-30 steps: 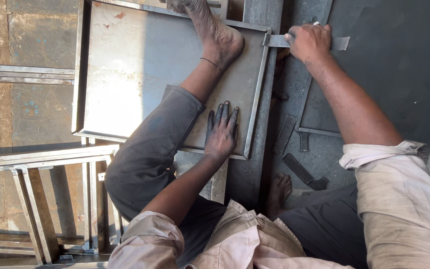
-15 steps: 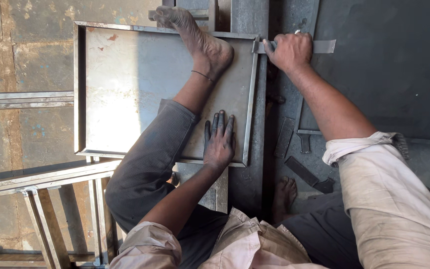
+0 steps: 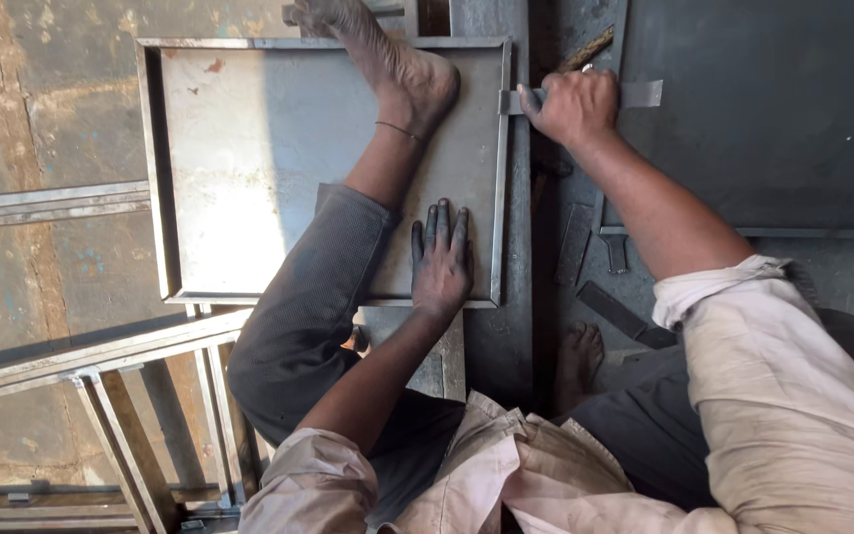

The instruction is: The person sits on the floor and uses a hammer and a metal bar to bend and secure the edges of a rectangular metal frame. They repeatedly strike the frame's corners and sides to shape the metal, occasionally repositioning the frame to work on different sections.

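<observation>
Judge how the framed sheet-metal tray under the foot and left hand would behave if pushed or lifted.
The metal tray looks stiff: flat sheet with a raised frame on all sides. Probably heavy for its thinness, being steel. It seems apt to slide on the floor, since the left hand and a foot both press on it.

Sheet-metal tray [image 3: 249, 168]: dull grey w/ rust-orange spots. Flat steel strip [image 3: 640, 94]: grey. Hands: left [image 3: 441, 262] soot-blackened. Trousers [image 3: 298, 326]: dk grey, fine ribbed. Shirt [image 3: 793, 415]: beige, smudged. Floor [image 3: 42, 109]: brown-grey, teal patches.
</observation>
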